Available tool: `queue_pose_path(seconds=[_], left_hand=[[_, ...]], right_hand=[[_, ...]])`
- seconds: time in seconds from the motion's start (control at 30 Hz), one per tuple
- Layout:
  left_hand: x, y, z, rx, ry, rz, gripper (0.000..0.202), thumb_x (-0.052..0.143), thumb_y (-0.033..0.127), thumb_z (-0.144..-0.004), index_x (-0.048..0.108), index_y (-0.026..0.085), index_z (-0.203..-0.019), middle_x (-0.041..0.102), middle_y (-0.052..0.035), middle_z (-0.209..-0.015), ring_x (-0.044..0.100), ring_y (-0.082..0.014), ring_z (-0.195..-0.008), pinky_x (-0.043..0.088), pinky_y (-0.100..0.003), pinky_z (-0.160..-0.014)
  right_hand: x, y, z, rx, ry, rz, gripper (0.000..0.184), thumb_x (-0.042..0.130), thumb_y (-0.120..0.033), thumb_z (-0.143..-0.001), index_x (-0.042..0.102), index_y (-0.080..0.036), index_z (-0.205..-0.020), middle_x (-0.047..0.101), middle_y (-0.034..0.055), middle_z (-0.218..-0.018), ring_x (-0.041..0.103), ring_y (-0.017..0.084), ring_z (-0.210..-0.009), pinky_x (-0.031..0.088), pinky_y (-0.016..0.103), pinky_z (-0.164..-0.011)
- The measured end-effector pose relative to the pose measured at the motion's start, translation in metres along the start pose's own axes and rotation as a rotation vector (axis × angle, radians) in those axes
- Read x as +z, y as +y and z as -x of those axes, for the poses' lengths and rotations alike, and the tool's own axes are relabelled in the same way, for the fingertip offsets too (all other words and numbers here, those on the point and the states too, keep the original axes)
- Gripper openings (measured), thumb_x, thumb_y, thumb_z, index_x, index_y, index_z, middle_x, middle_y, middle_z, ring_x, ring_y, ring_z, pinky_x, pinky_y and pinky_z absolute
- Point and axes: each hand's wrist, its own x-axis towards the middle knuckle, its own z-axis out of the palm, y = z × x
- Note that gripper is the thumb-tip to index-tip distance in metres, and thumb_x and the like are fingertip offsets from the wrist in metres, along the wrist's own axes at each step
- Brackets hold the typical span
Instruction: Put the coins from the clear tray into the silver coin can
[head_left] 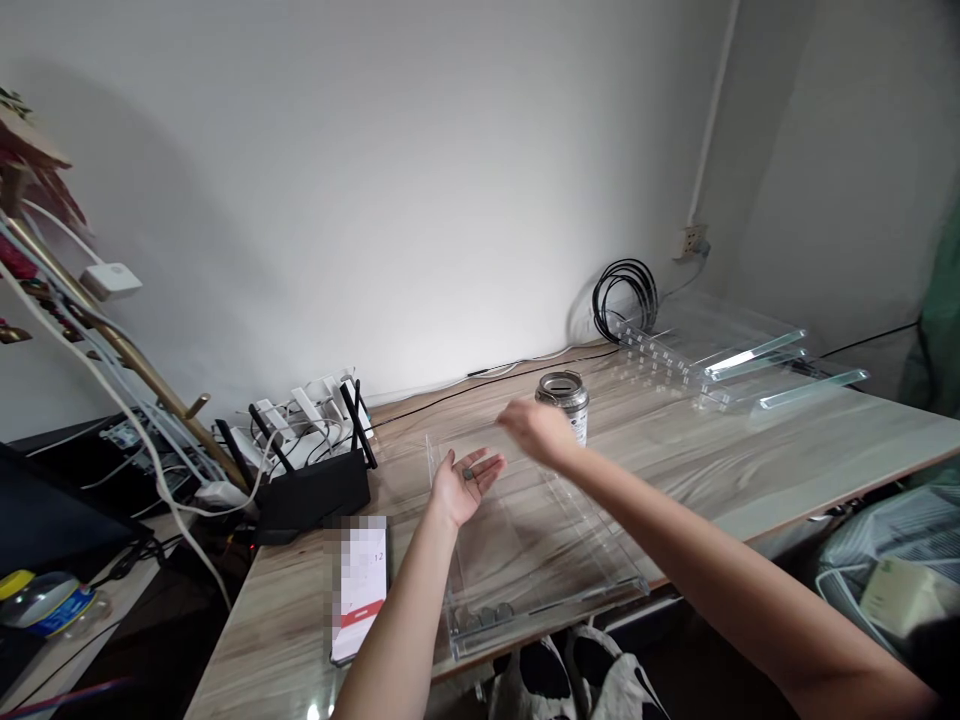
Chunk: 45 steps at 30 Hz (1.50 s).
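Observation:
My left hand (461,488) is palm up above a clear acrylic tray (525,580), its fingers stretched out. A small dark coin (469,474) lies on those fingers. My right hand (536,432) is just in front of a silver tin (574,410) with a slot in its lid, and partly covers it. The right fingertips are pressed together and point left; whatever may be between them is hidden. Several coins (487,615) rest along the near edge of the tray.
A phone (365,580) and a black router (315,495) are on the left of the wooden desk (660,480). Clear acrylic panels (712,370) and a coil of black cable (624,300) are at the back right. A bin (892,560) stands below the right edge.

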Motion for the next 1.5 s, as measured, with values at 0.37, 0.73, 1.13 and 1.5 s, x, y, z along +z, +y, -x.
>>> queue_pose_path(seconds=[0.37, 0.73, 1.13, 1.5], left_hand=[[-0.001, -0.001, 0.0, 0.017, -0.012, -0.025, 0.057, 0.02, 0.044, -0.086, 0.046, 0.0, -0.11, 0.059, -0.0244, -0.095, 0.058, -0.0285, -0.095, 0.044, -0.035, -0.077], [0.0, -0.001, 0.001, 0.027, -0.066, 0.007, 0.064, 0.02, 0.05, -0.084, 0.04, 0.0, -0.119, 0.058, -0.0242, -0.099, 0.057, -0.0285, -0.093, 0.042, -0.037, -0.076], [0.008, 0.0, 0.015, -0.11, -0.356, -0.007, 0.065, 0.025, 0.056, -0.082, 0.038, 0.012, -0.127, 0.064, -0.0084, -0.089, 0.058, -0.014, -0.072, 0.038, -0.024, -0.072], [0.009, -0.001, 0.011, 0.098, -0.247, -0.279, 0.057, 0.028, 0.057, -0.08, 0.045, 0.017, -0.118, 0.058, -0.0153, -0.107, 0.055, -0.0249, -0.095, 0.042, -0.034, -0.07]], right_hand=[[-0.036, 0.078, -0.038, 0.372, -0.17, 0.234, 0.025, 0.045, -0.021, -0.072, 0.067, -0.018, -0.082, 0.063, 0.0114, -0.087, 0.056, 0.022, -0.08, 0.04, 0.028, -0.062], [-0.031, 0.041, -0.011, 0.285, 0.035, 0.157, 0.027, 0.04, -0.03, -0.078, 0.064, -0.022, -0.088, 0.063, 0.0071, -0.09, 0.056, 0.021, -0.082, 0.04, 0.028, -0.063], [0.025, -0.047, 0.029, -0.333, -0.203, -0.055, 0.031, 0.029, -0.029, -0.085, 0.06, -0.026, -0.09, 0.06, 0.0101, -0.089, 0.055, 0.025, -0.08, 0.042, 0.034, -0.064], [-0.037, 0.058, -0.024, 0.302, -0.095, 0.12, 0.026, 0.043, -0.026, -0.074, 0.066, -0.022, -0.086, 0.064, 0.0062, -0.086, 0.056, 0.02, -0.081, 0.04, 0.027, -0.064]])
